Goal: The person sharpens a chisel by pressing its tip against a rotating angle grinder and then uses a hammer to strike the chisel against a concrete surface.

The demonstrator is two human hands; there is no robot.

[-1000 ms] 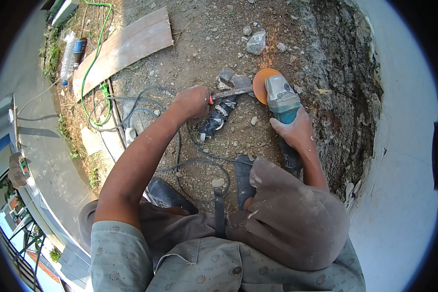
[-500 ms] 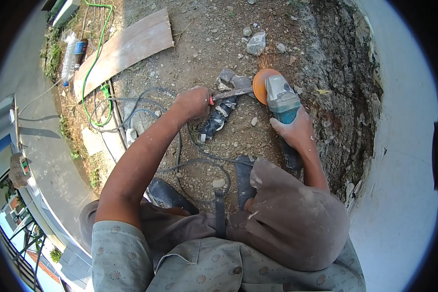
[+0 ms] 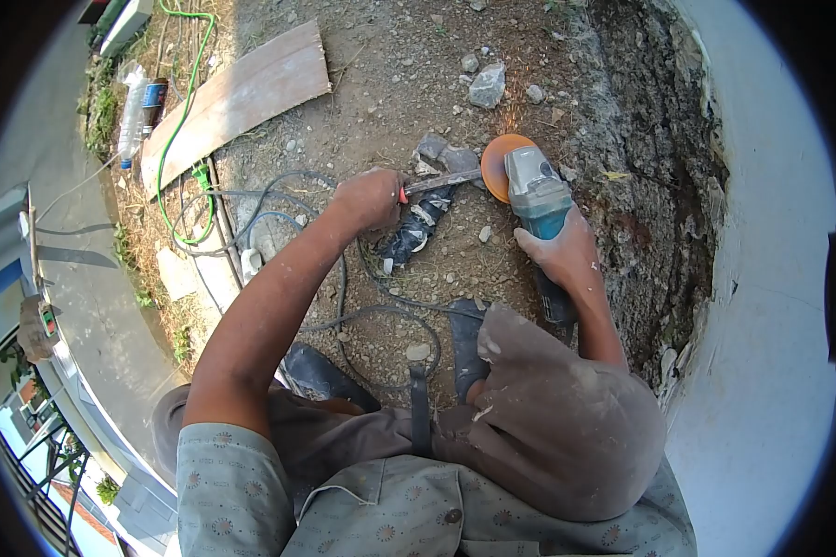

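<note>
- Fingers of the left hand point(image 3: 370, 200): closed around the red-ended grip of a metal bar point(image 3: 450, 180); underside of the grasp hidden.
- Fingers of the right hand point(image 3: 565, 251): wrapped on the teal body of an angle grinder point(image 3: 537, 190), thumb on the side toward the left hand.
- Between the two hands, slightly beyond them: orange disc point(image 3: 498, 167) of the grinder, meeting the far end of the bar. Sparks point(image 3: 511, 116) fly outward beyond the disc.
- Nearer the wearer than both sets of fingers: brown trousers point(image 3: 567, 418) and dark boots point(image 3: 325, 374) on stony soil.
- Grey cable point(image 3: 344, 278): looped on the ground below and left of the left fingers.
- Just right of the left fingers, under the bar: dark wrapped bundle point(image 3: 407, 238), pale pieces on it.
- Slightly beyond the left fingers: broken stones point(image 3: 450, 156).
- Well right of the right fingers: rough earth strip point(image 3: 659, 186), then white wall point(image 3: 771, 232).
- Farther left, beyond the left fingers: green cord point(image 3: 188, 102) crossing a thin board point(image 3: 241, 97).
- Past the board: clear bottle point(image 3: 130, 121) beside a can point(image 3: 153, 97).
- Beyond the disc: larger grey stone point(image 3: 488, 85).
</note>
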